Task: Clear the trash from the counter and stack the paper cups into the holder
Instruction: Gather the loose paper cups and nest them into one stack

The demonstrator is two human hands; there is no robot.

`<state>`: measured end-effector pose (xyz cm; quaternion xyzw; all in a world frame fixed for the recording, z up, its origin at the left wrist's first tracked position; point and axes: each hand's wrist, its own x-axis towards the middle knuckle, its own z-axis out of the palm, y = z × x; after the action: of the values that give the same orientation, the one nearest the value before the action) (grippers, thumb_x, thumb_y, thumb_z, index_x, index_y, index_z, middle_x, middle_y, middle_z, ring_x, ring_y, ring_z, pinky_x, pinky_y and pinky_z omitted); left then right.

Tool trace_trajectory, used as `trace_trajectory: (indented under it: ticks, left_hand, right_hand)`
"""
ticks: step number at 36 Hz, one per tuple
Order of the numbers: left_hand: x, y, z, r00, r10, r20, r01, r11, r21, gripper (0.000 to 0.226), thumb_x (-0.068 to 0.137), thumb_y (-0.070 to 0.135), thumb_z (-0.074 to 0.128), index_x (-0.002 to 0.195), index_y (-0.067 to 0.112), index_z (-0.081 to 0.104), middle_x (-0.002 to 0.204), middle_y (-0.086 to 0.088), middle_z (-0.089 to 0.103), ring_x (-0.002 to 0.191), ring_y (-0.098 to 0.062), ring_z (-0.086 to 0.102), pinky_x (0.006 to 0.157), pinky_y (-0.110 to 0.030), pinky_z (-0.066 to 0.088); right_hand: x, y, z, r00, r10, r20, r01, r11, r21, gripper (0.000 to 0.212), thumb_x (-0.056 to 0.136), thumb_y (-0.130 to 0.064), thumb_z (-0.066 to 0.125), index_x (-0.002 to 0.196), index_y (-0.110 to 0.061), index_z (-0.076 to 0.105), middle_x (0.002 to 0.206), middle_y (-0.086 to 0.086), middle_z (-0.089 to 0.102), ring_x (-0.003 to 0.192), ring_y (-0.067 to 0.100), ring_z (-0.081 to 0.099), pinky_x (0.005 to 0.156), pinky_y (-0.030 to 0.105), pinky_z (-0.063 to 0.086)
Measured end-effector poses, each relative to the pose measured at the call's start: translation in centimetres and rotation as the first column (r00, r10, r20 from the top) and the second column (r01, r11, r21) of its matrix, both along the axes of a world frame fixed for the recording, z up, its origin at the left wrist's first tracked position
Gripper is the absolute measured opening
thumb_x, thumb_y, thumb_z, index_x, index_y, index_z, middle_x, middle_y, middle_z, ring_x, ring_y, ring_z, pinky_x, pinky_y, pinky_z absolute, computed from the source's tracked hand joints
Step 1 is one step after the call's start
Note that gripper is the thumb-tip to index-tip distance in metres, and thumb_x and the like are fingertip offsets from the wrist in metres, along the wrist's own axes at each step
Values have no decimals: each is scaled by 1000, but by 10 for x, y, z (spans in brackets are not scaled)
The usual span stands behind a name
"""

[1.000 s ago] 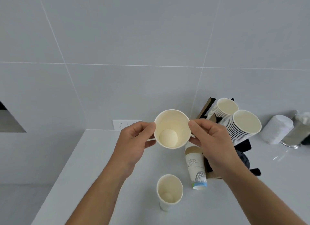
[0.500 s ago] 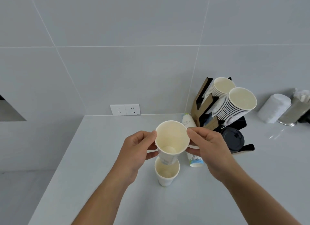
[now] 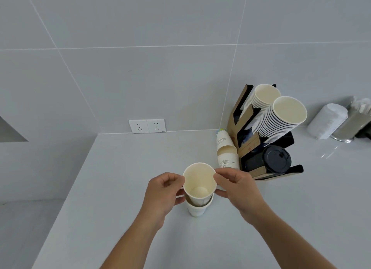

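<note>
A white paper cup [image 3: 198, 180] is pinched at its rim between my left hand [image 3: 164, 190] and my right hand [image 3: 239, 188]. Its base sits partly inside a second paper cup [image 3: 197, 209] that stands upright on the grey counter [image 3: 124, 188]. To the right stands a brown and black cup holder [image 3: 242, 116] with two slanted stacks of paper cups [image 3: 281, 118] and a stack of black lids [image 3: 276, 161]. Two nested printed paper cups [image 3: 225, 150] lie on their side against the holder's left foot.
A double wall socket [image 3: 147, 126] sits just above the counter's back edge. At the far right stand a white roll [image 3: 327, 121] and a metal container [image 3: 353, 124]. The counter's left edge drops off toward the floor [image 3: 24, 228].
Both hands have lowered the held cup from chest height down into the cup standing on the counter. The view has tilted down with them.
</note>
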<state>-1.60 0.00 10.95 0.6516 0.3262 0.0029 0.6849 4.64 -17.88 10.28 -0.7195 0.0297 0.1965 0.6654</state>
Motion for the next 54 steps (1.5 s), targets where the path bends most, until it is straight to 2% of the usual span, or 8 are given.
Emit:
trace_trajectory:
  ticks: [7, 15, 19, 26, 31, 43, 50, 54]
  left_hand:
    - [5, 2, -19, 999, 31, -23, -30, 998, 52, 10, 85, 7, 68, 78, -1, 71, 73, -9, 69, 68, -20, 63, 76, -36, 60]
    - [4, 5, -43, 996, -33, -79, 49, 979, 199, 11, 81, 11, 72, 80, 21, 75, 87, 5, 75, 88, -15, 69, 85, -40, 59]
    - [2, 4, -51, 996, -58, -64, 67, 987, 148, 17, 83, 9, 72, 89, 25, 72, 98, 4, 74, 98, -13, 69, 86, -35, 59]
    - [8, 3, -58, 992, -97, -81, 98, 995, 11, 18, 86, 8, 68, 88, 20, 81, 91, -6, 79, 85, -19, 70, 86, -36, 59]
    - [14, 5, -62, 986, -144, -89, 145, 989, 0, 21, 87, 7, 64, 93, 17, 82, 93, -3, 79, 99, -25, 72, 90, -36, 59]
    - [23, 15, -61, 958, -229, -172, 228, 973, -26, 16, 86, 12, 67, 95, 20, 77, 98, -5, 78, 97, -22, 72, 86, -34, 59]
    - [43, 28, -65, 948, -231, -218, 222, 973, -66, 16, 87, 20, 70, 102, 16, 73, 103, -6, 76, 98, -23, 72, 84, -36, 58]
    - [66, 31, -68, 947, -233, -221, 215, 971, -101, 15, 88, 21, 69, 100, 13, 74, 102, -10, 76, 98, -25, 72, 86, -38, 59]
  right_hand:
    - [3, 3, -22, 997, 43, 69, -28, 980, -198, 21, 87, -17, 64, 77, -31, 77, 84, -8, 78, 87, 17, 73, 87, 37, 60]
    - [4, 3, -40, 986, 124, 110, -70, 914, -400, 6, 84, -20, 70, 84, -24, 74, 81, -12, 73, 77, 0, 65, 62, 13, 43]
    - [6, 2, -54, 993, 106, 44, -84, 933, -350, 5, 82, -17, 71, 79, -22, 71, 80, -5, 75, 75, 8, 68, 71, 26, 55]
    - [10, -4, -70, 994, 78, -71, -87, 989, -123, 20, 88, -9, 62, 90, -23, 77, 93, -1, 79, 96, 23, 72, 89, 36, 59]
    - [13, -4, -69, 992, 86, -88, -95, 989, -110, 22, 90, -8, 61, 91, -23, 78, 93, 0, 79, 97, 21, 72, 88, 33, 59]
    - [21, -5, -70, 988, 66, -138, -83, 988, -128, 23, 87, -6, 61, 90, -21, 78, 93, 0, 79, 96, 23, 72, 90, 37, 59]
    - [40, -18, -71, 990, -48, -130, 23, 982, -186, 17, 84, -20, 69, 97, -27, 76, 97, -5, 77, 93, 17, 72, 96, 37, 56]
    - [53, -22, -65, 995, -65, -79, 42, 963, -266, 19, 87, -20, 65, 102, -27, 74, 105, -1, 73, 90, 20, 67, 76, 26, 53]
